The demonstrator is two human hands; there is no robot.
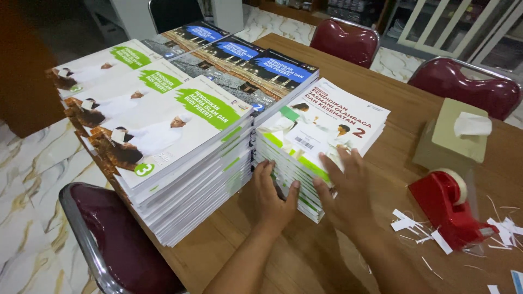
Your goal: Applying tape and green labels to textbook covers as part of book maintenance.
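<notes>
I see my left hand [272, 198] pressed flat against the near side of a stack of white and green books [321, 136], the fingers spread open and holding nothing. My right hand [344, 190] lies on the near corner of the same stack, palm down, fingers apart, with the fingertips on the top cover. Neither hand is closed around a book; both only touch the stack.

This stack stands on the wooden desk [403, 109], near its middle. Just on its left, touching or almost touching, stands a taller stack of books with green labels [180, 136], and more such stacks continue behind it. Behind these lie books with blue and dark covers [256, 71].

On the right side of the desk there is a red tape dispenser [447, 204], with small white paper scraps [419, 231] scattered around it. Behind the dispenser stands a tan tissue box [449, 136] with a white tissue coming out. Dark red chairs [348, 41] stand around the desk.
</notes>
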